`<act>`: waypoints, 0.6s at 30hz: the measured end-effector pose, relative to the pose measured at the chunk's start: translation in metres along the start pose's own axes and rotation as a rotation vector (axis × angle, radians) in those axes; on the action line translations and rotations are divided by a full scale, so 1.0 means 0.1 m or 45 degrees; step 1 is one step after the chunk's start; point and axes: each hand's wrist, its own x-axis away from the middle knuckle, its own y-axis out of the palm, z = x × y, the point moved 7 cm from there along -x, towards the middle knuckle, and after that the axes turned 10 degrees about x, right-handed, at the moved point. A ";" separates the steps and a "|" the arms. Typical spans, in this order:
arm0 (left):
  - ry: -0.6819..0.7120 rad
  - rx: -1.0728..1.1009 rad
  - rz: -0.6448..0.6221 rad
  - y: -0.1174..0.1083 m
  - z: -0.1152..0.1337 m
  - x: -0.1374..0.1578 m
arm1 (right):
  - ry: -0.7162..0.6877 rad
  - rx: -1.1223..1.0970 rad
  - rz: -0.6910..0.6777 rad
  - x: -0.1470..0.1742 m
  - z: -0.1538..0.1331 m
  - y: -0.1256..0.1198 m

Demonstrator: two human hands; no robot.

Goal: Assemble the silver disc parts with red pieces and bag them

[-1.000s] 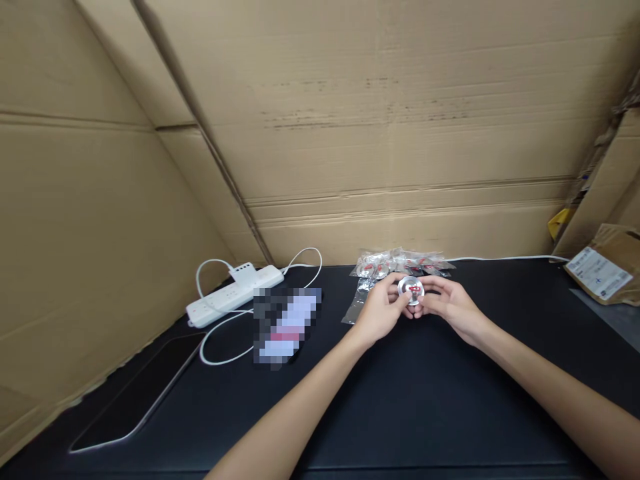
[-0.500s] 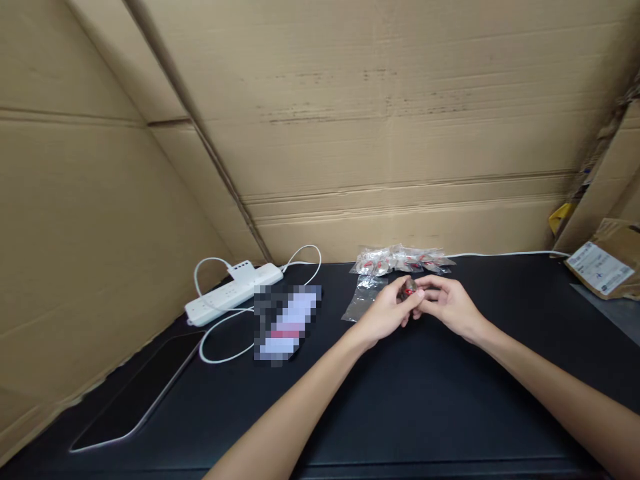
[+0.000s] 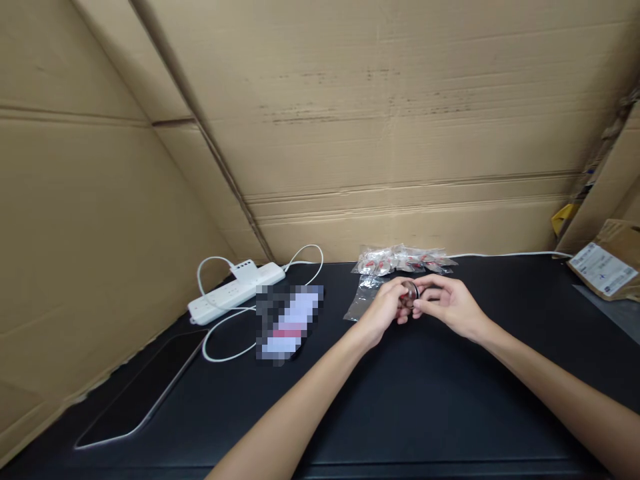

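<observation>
Between my two hands is a small round shiny disc (image 3: 411, 293), with a dark rim and a touch of red. Its exact kind is too small to make out. My left hand (image 3: 386, 308) grips its left side, fingers curled round behind it. At the right edge, my right hand (image 3: 449, 305) pinches the disc between thumb and fingertips. Just beyond the hands lies a row of clear plastic packets (image 3: 400, 259) holding round discs with red marks. A flat clear plastic bag (image 3: 364, 297) rests left of my left hand.
To the left, a white power strip (image 3: 235, 293) lies with a looped white cable (image 3: 206, 347). A pixelated item (image 3: 289, 325) is nearby, and a dark tablet-like panel (image 3: 143, 390) sits at far left. Cardboard walls (image 3: 350, 147) enclose the black table (image 3: 425, 413). A labelled parcel (image 3: 607, 267) stands right.
The disc has been turned, so its dark rim now faces the right hand and less red shows. My fingers have shifted slightly around it; the view moved a little.
</observation>
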 end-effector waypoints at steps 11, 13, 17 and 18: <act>-0.167 0.129 0.021 0.07 -0.07 0.06 | 0.023 -0.011 0.000 0.02 -0.01 0.02; -0.169 0.126 0.025 0.08 -0.06 0.06 | 0.031 0.010 0.007 0.02 -0.01 0.02; -0.201 0.280 -0.004 0.06 -0.07 0.04 | 0.070 0.026 0.148 0.00 -0.02 -0.11; -0.207 0.341 0.021 0.03 -0.07 0.03 | 0.084 0.024 0.204 -0.01 -0.01 -0.18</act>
